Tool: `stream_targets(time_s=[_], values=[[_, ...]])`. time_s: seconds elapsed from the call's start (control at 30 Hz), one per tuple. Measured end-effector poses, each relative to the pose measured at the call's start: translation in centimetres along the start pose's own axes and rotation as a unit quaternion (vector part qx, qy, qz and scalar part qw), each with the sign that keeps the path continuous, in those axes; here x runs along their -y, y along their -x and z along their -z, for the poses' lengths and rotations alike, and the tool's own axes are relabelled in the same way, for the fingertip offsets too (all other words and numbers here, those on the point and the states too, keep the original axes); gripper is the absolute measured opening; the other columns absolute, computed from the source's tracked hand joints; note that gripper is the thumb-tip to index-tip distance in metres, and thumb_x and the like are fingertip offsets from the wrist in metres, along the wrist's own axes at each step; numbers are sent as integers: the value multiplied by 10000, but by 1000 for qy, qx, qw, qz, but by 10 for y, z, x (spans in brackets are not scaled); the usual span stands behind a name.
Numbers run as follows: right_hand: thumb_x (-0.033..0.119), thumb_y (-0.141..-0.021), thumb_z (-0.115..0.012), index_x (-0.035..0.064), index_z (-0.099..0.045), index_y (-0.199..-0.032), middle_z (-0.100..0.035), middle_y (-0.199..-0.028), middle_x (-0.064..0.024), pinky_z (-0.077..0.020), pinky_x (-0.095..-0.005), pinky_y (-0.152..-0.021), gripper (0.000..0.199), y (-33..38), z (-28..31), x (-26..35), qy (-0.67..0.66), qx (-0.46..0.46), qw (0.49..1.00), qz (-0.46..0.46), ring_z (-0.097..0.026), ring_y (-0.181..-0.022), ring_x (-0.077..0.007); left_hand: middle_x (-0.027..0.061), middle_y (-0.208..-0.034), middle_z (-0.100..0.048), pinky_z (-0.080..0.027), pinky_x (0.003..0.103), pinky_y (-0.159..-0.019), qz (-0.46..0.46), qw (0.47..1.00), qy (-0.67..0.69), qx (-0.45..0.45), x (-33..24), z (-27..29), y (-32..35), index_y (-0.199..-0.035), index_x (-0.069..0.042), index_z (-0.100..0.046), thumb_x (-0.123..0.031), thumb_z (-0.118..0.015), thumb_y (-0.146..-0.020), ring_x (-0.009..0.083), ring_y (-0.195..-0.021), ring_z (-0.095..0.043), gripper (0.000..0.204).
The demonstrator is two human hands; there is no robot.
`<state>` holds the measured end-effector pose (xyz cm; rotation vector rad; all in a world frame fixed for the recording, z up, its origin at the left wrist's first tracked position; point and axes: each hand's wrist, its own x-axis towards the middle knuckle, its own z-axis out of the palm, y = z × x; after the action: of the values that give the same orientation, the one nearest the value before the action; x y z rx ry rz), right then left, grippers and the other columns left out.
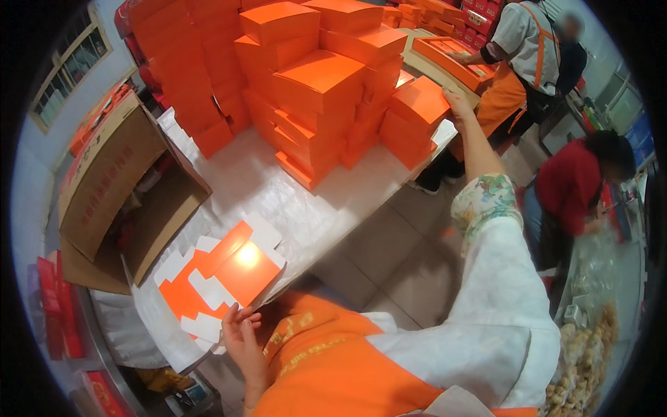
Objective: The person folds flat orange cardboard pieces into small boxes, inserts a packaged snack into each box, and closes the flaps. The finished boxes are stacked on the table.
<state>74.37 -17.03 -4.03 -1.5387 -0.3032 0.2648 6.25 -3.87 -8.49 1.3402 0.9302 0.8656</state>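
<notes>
My right arm reaches out to the far right of the table, and my right hand grips the right edge of an orange folded box on top of a short stack. Close to my body, my left hand is empty, its fingers loosely bent and apart. It is beside the near edge of a flat, unfolded box blank, orange with white flaps, lying on the table. Whether the fingertips touch the blank I cannot tell. Tall stacks of orange boxes rise beyond it.
A white-covered table carries the stacks. At left stands an open brown carton. Past the right edge are the tiled floor, a co-worker in an orange apron handling an orange tray, and another person in red bending over bagged goods.
</notes>
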Motion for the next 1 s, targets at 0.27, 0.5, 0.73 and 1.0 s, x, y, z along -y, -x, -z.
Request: stream_targets(time_s=[0.27, 0.5, 0.73, 1.0], values=[[403, -930, -620, 31, -683, -1076, -680, -952, -29, -475, -263, -762, 404, -43, -19, -33, 187, -39, 979, 65, -622, -872, -130, 115, -1106, -583, -485, 289, -835, 2, 1000, -11, -16, -5, -4, -3, -1332, 35, -453, -35, -465, -989, 174, -957, -601, 350], [216, -903, -560, 6, -656, -787, -642, -708, -79, -503, -371, -555, 258, 25, -12, -36, 122, -191, 947, 230, -633, -627, -225, 63, -1107, -601, -502, 263, -849, -31, 988, -68, -134, -2, 27, -3, -1340, -23, -498, -103, -479, -1021, 154, -1038, -583, 329], [290, -1006, -507, 25, -562, -983, -608, -950, -109, -483, -366, -784, 271, 331, 81, -346, 492, 138, 860, -7, -587, -898, -212, 126, -1196, -604, -422, 327, -971, -101, 926, -238, -275, 8, 169, -23, -1267, 8, -540, -88, -546, -959, 202, -1118, -560, 323], [294, -998, -516, 18, -583, -1001, -626, -936, -109, -495, -366, -772, 284, 492, -48, -360, 573, 388, 684, -229, -602, -873, -213, 233, -1355, -474, -312, 484, -1096, -167, 780, -603, -29, 44, 235, -73, -1345, 4, -474, -125, -626, -836, 422, -1281, -418, 546]])
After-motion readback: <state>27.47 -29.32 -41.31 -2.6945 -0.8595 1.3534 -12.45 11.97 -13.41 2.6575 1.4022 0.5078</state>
